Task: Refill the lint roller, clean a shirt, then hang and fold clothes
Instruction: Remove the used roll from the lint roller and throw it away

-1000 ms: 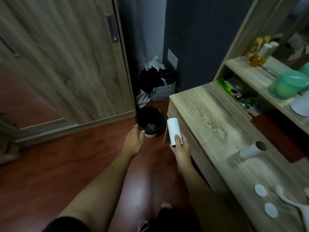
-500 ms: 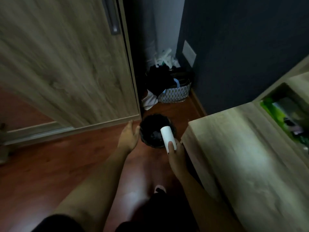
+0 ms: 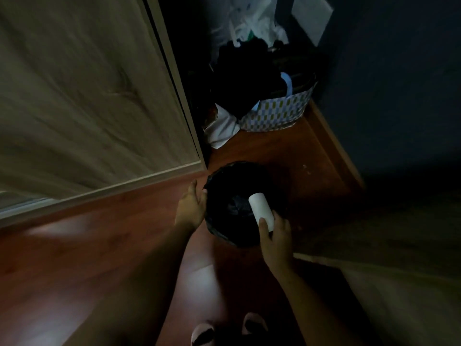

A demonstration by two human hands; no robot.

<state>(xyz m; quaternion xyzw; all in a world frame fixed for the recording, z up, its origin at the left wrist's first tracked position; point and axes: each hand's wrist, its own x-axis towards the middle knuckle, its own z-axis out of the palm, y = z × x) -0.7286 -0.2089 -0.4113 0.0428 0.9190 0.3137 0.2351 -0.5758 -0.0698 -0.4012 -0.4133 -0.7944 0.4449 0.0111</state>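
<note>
- Fingers point(image 3: 280, 221) of the right hand point(image 3: 277, 239) wrap the lower end of a white lint roll point(image 3: 259, 208), with the thumb on its near side. It is a firm grasp.
- The roll is tilted, with its free end pointing up and left. It hangs over the mouth of the black bin point(image 3: 230, 239), clear of the dark bag inside.
- The left hand point(image 3: 190, 208) holds nothing. Its fingers are straight and the palm faces the bin's left rim. In the dim light I cannot tell whether the fingertips touch the rim or stop just beside it.
- The bin stands on a reddish wooden floor point(image 3: 99, 258), near the corner of a wardrobe door point(image 3: 87, 83) of pale wood grain.
- Beyond the bin a patterned basket point(image 3: 279, 113) sits against the dark blue wall point(image 3: 399, 83). Dark clothes point(image 3: 244, 71) are heaped in it and white plastic bags point(image 3: 249, 28) lie behind it.
- A white cloth point(image 3: 222, 131) lies on the floor, touching the basket's left side.
- A pale wall plate point(image 3: 311, 16) is fixed to the wall above the basket.
- At the bottom edge two slippered feet point(image 3: 254, 325) show between the forearms.
</note>
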